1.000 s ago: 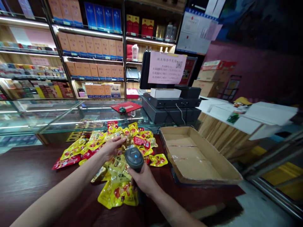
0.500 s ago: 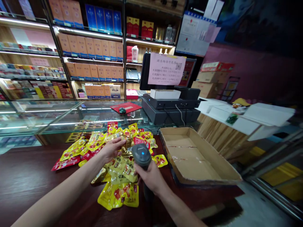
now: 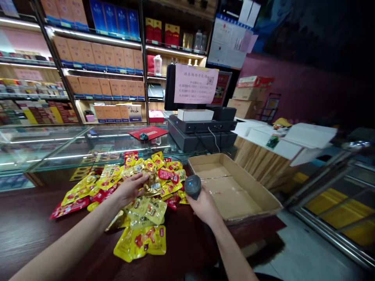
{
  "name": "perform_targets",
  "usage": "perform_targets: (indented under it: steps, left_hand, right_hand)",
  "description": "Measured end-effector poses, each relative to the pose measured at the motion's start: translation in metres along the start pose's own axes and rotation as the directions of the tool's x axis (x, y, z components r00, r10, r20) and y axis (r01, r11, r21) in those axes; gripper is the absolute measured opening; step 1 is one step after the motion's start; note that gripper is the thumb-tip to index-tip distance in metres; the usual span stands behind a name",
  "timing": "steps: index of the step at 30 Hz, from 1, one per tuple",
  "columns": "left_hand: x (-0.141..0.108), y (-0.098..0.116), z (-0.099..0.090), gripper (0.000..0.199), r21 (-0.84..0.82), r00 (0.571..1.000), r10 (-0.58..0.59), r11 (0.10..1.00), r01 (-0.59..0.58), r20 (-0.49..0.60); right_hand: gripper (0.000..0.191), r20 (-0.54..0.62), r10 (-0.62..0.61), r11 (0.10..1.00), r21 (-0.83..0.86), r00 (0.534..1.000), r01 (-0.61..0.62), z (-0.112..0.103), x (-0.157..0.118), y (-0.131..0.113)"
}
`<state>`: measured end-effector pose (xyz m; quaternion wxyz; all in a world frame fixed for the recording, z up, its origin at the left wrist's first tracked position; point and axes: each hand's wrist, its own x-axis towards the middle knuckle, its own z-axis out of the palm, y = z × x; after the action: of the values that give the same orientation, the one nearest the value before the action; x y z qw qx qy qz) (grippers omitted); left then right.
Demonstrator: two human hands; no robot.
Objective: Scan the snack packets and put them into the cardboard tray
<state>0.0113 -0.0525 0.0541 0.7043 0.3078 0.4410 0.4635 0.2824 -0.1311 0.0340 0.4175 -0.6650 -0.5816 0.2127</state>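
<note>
My left hand [image 3: 131, 190] reaches into a heap of snack packets, its fingertips closed at the left edge of a shiny gold snack packet [image 3: 152, 185]. My right hand [image 3: 204, 203] grips a dark barcode scanner [image 3: 193, 185] with a small blue light on its head; the palm and fingers hide most of its handle. Yellow and red packets [image 3: 109, 176] lie heaped around my left hand. Nearer to me are pale gold packets [image 3: 155, 210] and a yellow packet with a food picture [image 3: 148, 240], flat on the dark red table [image 3: 84, 249].
A shallow cardboard box [image 3: 265, 195] stands right of the heap. Behind are a glass counter [image 3: 67, 150], a mouse [image 3: 143, 136] on a red mat [image 3: 156, 132], and a monitor with a pink paper sign [image 3: 195, 84]. Shelves of boxed goods [image 3: 102, 88] line the back.
My right hand has moved the scanner to the right, away from the gold packet and closer to the cardboard box. My left hand stays at the gold packet. The whole view has shifted slightly.
</note>
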Motion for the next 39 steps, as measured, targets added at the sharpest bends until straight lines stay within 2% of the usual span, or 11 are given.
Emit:
perform_targets:
  steps: [5, 11, 13, 15, 18, 20, 22, 24, 26, 29, 39]
  left_hand:
    - [-0.003, -0.001, -0.001, 0.024, 0.016, 1.000, 0.005, 1.000, -0.005, 0.029]
    - [-0.005, -0.001, 0.007, 0.026, 0.031, 1.000, -0.006, 0.999, 0.006, 0.008]
    - [-0.005, 0.000, 0.008, 0.027, 0.038, 1.000, -0.006, 0.999, 0.006, 0.010]
    - [-0.004, 0.001, 0.009, 0.029, 0.027, 1.000, -0.006, 1.000, 0.006, 0.001]
    - [-0.004, 0.005, 0.013, 0.029, 0.012, 1.000, 0.000, 1.000, 0.000, -0.013]
    - [-0.006, 0.009, 0.016, 0.028, 0.026, 1.000, 0.015, 1.000, -0.015, -0.017]
    - [-0.007, 0.012, 0.018, 0.029, 0.052, 0.999, 0.033, 0.998, -0.033, -0.006]
    - [-0.010, 0.014, 0.017, 0.031, 0.070, 0.999, 0.044, 0.997, -0.045, 0.017]
    - [-0.012, 0.015, 0.016, 0.032, 0.084, 0.998, 0.047, 0.995, -0.050, 0.035]
    - [-0.017, 0.015, 0.011, 0.033, 0.094, 0.999, 0.048, 0.994, -0.050, 0.023]
    - [-0.020, 0.014, 0.001, 0.032, 0.128, 0.999, 0.048, 0.991, -0.046, -0.014]
  right_hand:
    - [0.036, 0.004, -0.072, 0.996, -0.056, 0.997, 0.072, 0.007, -0.026, -0.018]
    - [0.036, 0.077, -0.061, 0.991, -0.116, 0.995, 0.070, 0.021, -0.010, -0.026]
    - [0.037, 0.093, -0.064, 0.992, -0.098, 0.994, 0.073, 0.020, -0.006, -0.027]
    - [0.042, 0.053, -0.069, 0.996, -0.059, 0.996, 0.072, 0.017, -0.009, -0.030]
    - [0.047, -0.024, -0.077, 0.991, 0.109, 0.997, 0.079, 0.018, -0.023, -0.043]
    - [0.039, 0.105, -0.030, 0.955, 0.297, 0.994, -0.003, 0.025, -0.033, -0.055]
    - [0.032, 0.352, 0.025, 0.879, 0.439, 0.936, -0.188, 0.038, -0.043, -0.066]
    - [0.028, 0.483, 0.047, 0.811, 0.493, 0.874, -0.316, 0.053, -0.051, -0.072]
    - [0.024, 0.488, 0.045, 0.788, 0.519, 0.872, -0.331, 0.067, -0.055, -0.073]
    - [0.020, 0.458, 0.007, 0.799, 0.532, 0.889, -0.280, 0.078, -0.056, -0.071]
    - [0.016, 0.473, 0.029, 0.815, 0.499, 0.880, -0.295, 0.084, -0.058, -0.072]
